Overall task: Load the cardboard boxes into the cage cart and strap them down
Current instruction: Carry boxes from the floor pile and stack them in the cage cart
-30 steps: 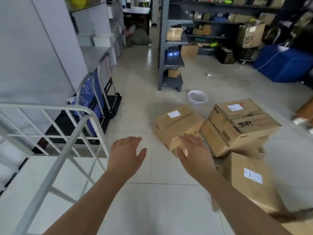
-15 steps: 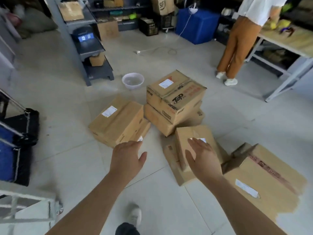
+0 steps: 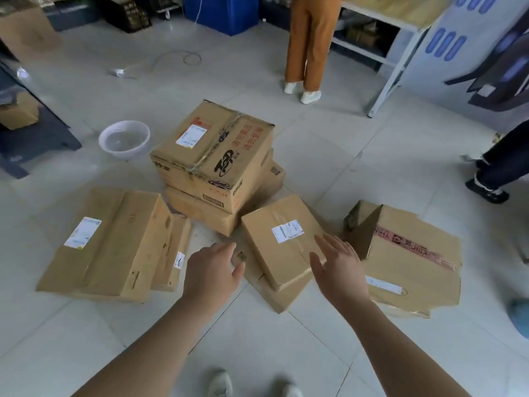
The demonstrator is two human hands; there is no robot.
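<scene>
Several cardboard boxes lie on the tiled floor. A small flat box (image 3: 279, 239) with a white label lies tilted on another box just ahead of me. My left hand (image 3: 211, 270) hovers at its left edge, fingers relaxed, holding nothing. My right hand (image 3: 339, 267) is spread over its right corner, also holding nothing. A large printed box (image 3: 213, 153) sits stacked on a flatter one behind. A wide flat box (image 3: 108, 245) lies to the left, and a torn box (image 3: 406, 259) with red tape to the right. The cage cart is out of view.
A white basin (image 3: 124, 138) stands on the floor behind the boxes. A person in orange trousers (image 3: 310, 44) stands at a metal table (image 3: 395, 53) at the back. Another person's leg and dark shoe (image 3: 486, 193) are at the right. Grey shelving (image 3: 31, 133) is at left.
My view has swung right and down, away from the white cart to the box pile. Both hands have come closer to the small labelled box.
</scene>
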